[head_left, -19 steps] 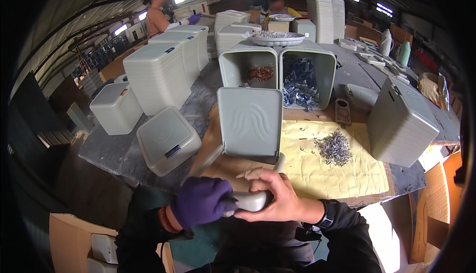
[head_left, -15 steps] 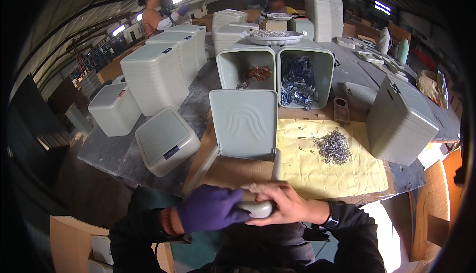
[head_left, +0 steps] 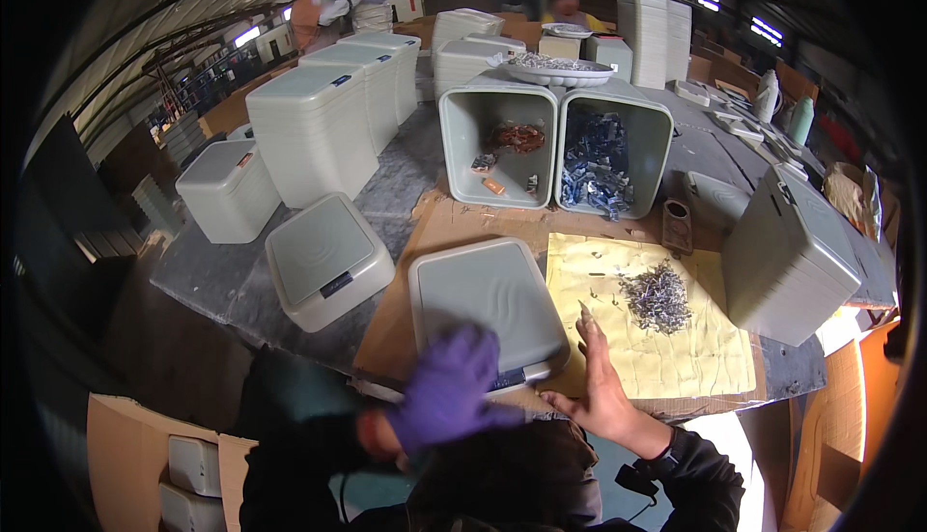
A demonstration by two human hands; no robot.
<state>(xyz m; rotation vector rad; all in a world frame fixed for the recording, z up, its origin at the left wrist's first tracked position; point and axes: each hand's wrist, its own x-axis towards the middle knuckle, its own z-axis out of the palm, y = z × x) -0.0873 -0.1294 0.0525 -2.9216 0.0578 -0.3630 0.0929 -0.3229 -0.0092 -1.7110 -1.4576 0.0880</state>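
Note:
A grey-green lid with a raised wave pattern lies closed and flat in a pale frame on the cardboard before me. Over its near left corner is my left hand, in a purple glove; motion smears the fingers. A dark blue label shows at the lid's near edge, partly behind the glove. My bare right hand is beside the lid's right edge, fingers stretched up and thumb apart, holding nothing. To its right, a pile of small metal pieces lies on yellow paper.
Two bins on their sides, the left bin with reddish-brown pieces and the right bin with blue ones, face me. Another lidded piece and stacked bins stand left. A lidded bin stands right. Two people work beyond.
The raised lid has come down flat. My hands, earlier together around a rounded grey part, have separated: the left onto the lid's front, the right to its side. The view has shifted slightly.

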